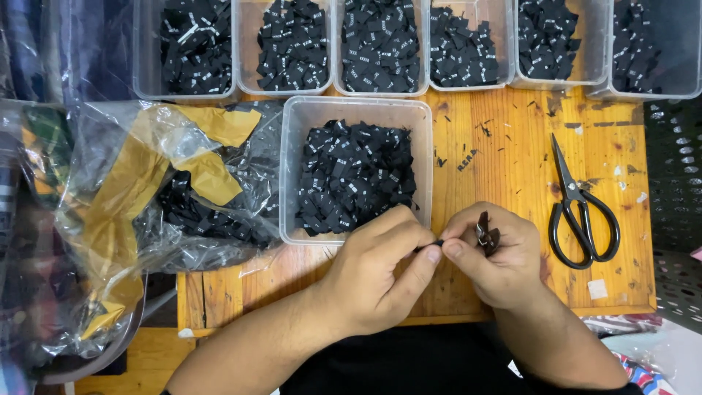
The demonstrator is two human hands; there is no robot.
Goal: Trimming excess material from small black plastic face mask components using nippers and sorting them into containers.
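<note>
My left hand [380, 274] and my right hand [497, 256] meet over the front of a wooden board [512, 161]. Together their fingertips pinch a small black fabric label [437, 243]. A small dark clip-like tool [485, 234] is tucked in my right hand's curled fingers. Just beyond my left hand stands a clear plastic tub [356, 111] heaped with black woven labels [355, 175].
Black-handled scissors [578, 205] lie shut on the board to the right. Several clear tubs of black labels [380, 44] line the far edge. A crumpled clear bag with yellow tape and more labels [175, 190] lies at the left. A dark perforated crate [676, 197] stands at the right.
</note>
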